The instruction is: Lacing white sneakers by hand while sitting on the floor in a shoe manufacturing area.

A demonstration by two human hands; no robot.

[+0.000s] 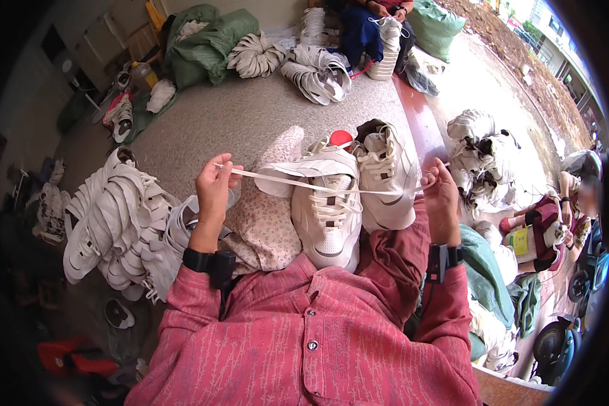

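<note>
A white shoelace (pixel 267 178) is drawn out nearly straight across my lap, sagging slightly toward its right part. My left hand (pixel 214 189) pinches it near one end, thumb against fingers. Its other side is pinched in my right hand (pixel 442 203). Below the lace a white sneaker (pixel 327 233) rests on my lap, toe toward me, its lacing partly threaded across the tongue. A second laced white sneaker (pixel 388 179) stands beside it on the right. Behind them lies a pale shoe upper (pixel 311 166), with a round red thing (pixel 341 138) next to it.
Heaped white shoe uppers (pixel 118 216) lie to my left, more white shoes (pixel 484 155) to my right. Across the floor are bundled uppers (pixel 318 73), green sacks (pixel 213 44) and a seated person (pixel 365 27). Another person (pixel 555 223) sits at far right, near parked scooters (pixel 555 342).
</note>
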